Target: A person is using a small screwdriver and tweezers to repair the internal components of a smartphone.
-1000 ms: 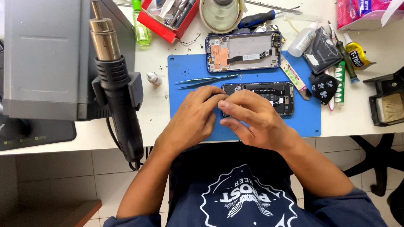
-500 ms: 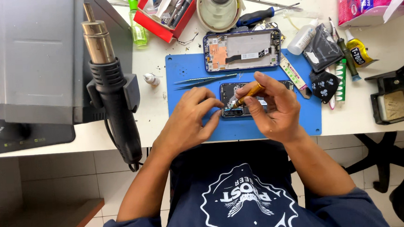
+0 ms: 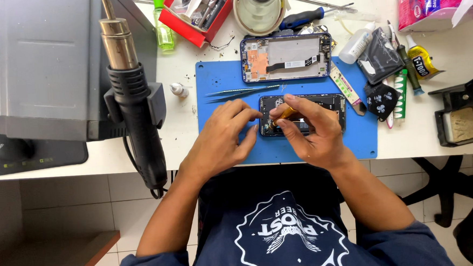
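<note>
On the blue mat (image 3: 226, 149) at the near edge of the white bench (image 3: 183, 144), an opened dark phone (image 3: 322, 112) lies partly hidden under both hands, its left end and middle covered. The right hand (image 3: 309, 134) pinches a small orange-handled tool (image 3: 286, 113) whose tip is lost against the phone's inside, while the left hand (image 3: 223, 139) rests with loosely spread fingers on the mat, fingertips at the phone's left edge and gripping nothing that shows. Behind lie tweezers (image 3: 242, 91) and a blue phone frame (image 3: 286, 57), and the red tray (image 3: 195, 11) is cut off at the top
</note>
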